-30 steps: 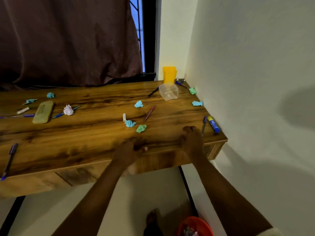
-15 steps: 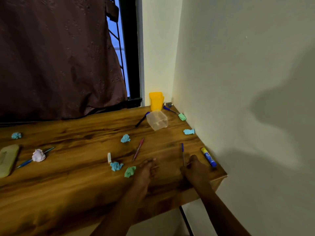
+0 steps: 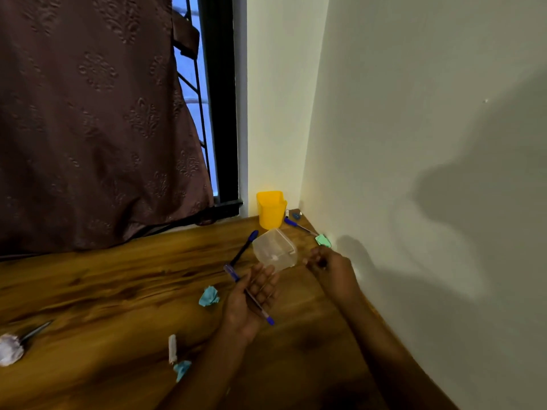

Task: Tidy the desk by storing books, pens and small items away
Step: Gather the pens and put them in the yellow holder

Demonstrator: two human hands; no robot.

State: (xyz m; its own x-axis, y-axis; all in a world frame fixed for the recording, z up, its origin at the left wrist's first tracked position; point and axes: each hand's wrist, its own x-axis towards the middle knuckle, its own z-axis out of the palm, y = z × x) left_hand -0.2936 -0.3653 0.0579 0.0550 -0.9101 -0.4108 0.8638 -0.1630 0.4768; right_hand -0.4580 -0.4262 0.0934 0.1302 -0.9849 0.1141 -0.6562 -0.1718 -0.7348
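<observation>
My left hand (image 3: 251, 300) is palm up over the wooden desk (image 3: 103, 291), shut on a blue pen (image 3: 233, 275) that lies across the palm. My right hand (image 3: 328, 264) hovers by the wall with fingers curled, right beside a clear plastic container (image 3: 275, 251); whether it holds anything is hidden. A yellow cup (image 3: 270, 208) stands in the back corner. A dark blue pen (image 3: 244, 247) lies left of the container, and another blue pen (image 3: 297, 224) lies near the wall. A green paper ball (image 3: 322, 240) sits just beyond my right hand.
A crumpled blue paper (image 3: 208, 295) lies left of my left hand. Nearer me lie a small white stick (image 3: 172, 347) and another blue scrap (image 3: 181, 369). A white paper ball (image 3: 10, 347) and a pen (image 3: 35, 331) are far left. The wall borders the desk's right side.
Both hands left the desk's front edge and moved toward the back right corner. My left hand turned palm up and now holds a blue pen. The view swung upward and right.
</observation>
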